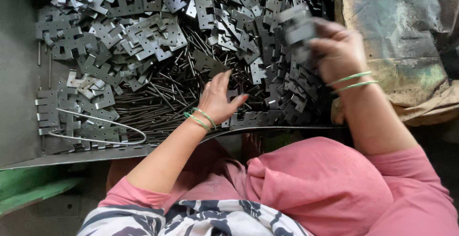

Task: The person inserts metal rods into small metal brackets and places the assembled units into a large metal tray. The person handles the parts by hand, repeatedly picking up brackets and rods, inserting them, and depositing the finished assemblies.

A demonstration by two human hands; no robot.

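Over a tray (28, 162) of grey plates, right hand (337, 49) gripping stacked plates (297, 28), left hand (217, 97) spread wide on pins (158, 104)

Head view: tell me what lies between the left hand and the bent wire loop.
In the head view, a bed of thin dark metal pins lies between the left hand and the wire loop, with grey stamped metal plates on it.
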